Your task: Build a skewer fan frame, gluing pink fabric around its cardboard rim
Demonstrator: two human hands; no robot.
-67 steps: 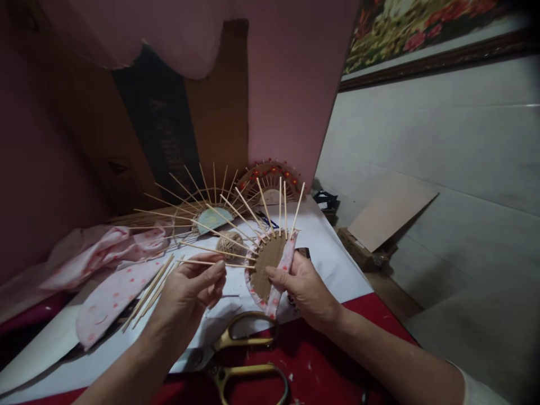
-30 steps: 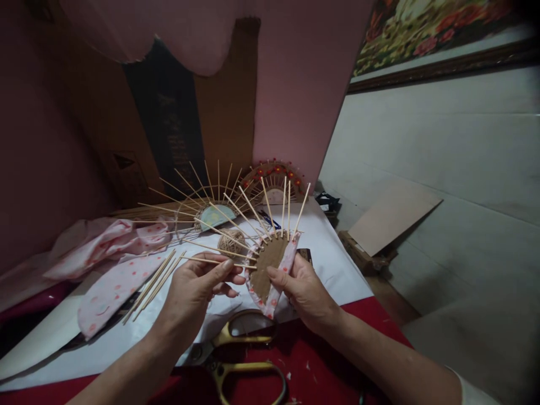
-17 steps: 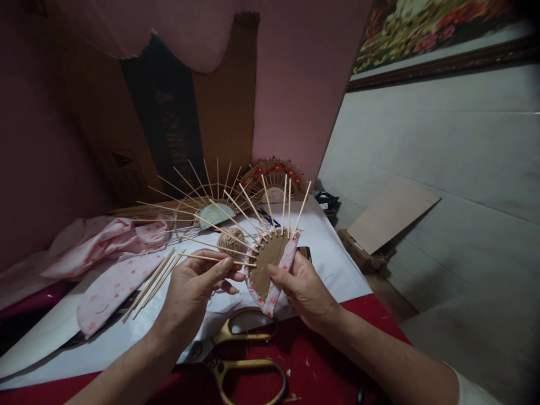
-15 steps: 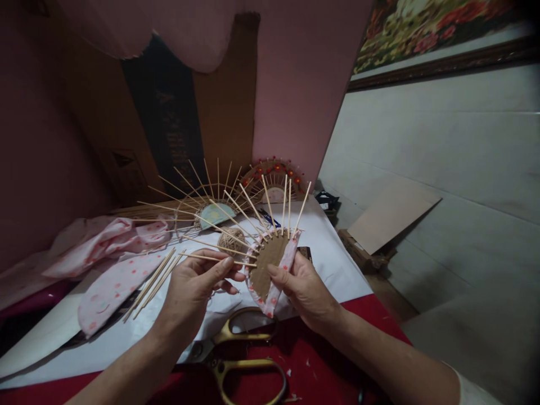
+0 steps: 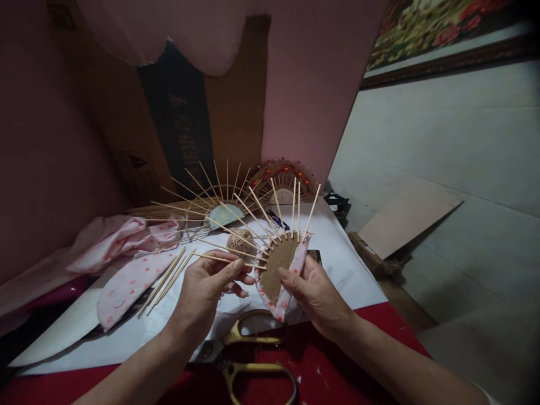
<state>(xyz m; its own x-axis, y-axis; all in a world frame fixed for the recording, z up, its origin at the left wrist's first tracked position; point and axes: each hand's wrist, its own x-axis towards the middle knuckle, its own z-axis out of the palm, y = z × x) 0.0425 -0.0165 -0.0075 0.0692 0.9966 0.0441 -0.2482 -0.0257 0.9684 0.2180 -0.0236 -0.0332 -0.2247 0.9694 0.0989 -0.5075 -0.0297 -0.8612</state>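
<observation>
My right hand (image 5: pixel 314 287) grips a half-round cardboard piece (image 5: pixel 276 267) edged with pink dotted fabric, thumb on its brown face. Several thin wooden sticks (image 5: pixel 276 199) fan out from its curved edge. Between the thumb and fingers of my left hand (image 5: pixel 215 278) is the lowest wooden stick (image 5: pixel 248 264), whose inner end lies on the cardboard. Below both hands, a pair of scissors (image 5: pixel 257 368) with gold-coloured handles rests on the red cloth. Loose wooden sticks (image 5: pixel 164 281) and a pink dotted half-round piece (image 5: pixel 126 292) lie left of my left hand.
Behind my hands sit a twine ball (image 5: pixel 240 242), a stick fan with a pale green centre (image 5: pixel 223 215) and a fan with red flowers (image 5: pixel 287 171). Crumpled pink fabric (image 5: pixel 122 242) lies left. A cardboard sheet (image 5: pixel 411 216) leans at the right wall.
The whole view has shifted, so everything appears slightly further right. Both hands keep the same hold on the stick and the cardboard piece.
</observation>
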